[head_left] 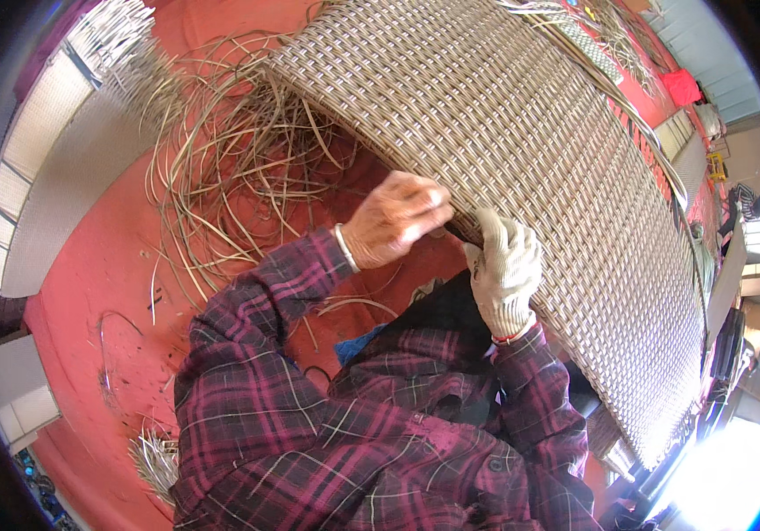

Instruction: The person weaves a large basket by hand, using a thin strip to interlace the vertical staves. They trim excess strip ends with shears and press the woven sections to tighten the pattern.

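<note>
A large brown woven wicker panel (522, 150) slants across in front of me, its near edge facing me. My left hand (398, 219) is bare, its fingers pinched together beside that edge. Whatever lies between those fingertips, if anything, is too small to make out. Just to the right, my right hand (504, 265) wears a cream knitted glove. Its fingers curl over the panel's edge, with the thumb on the near side, so it is closed on the rim. The two hands are close together but apart.
A tangled heap of loose wicker strands (230, 150) lies on the red floor covering (88, 274) to the left. Further left stands a pale woven panel (88, 177). A smaller bundle of strands (157, 460) is at the lower left. Bright light comes from the lower right.
</note>
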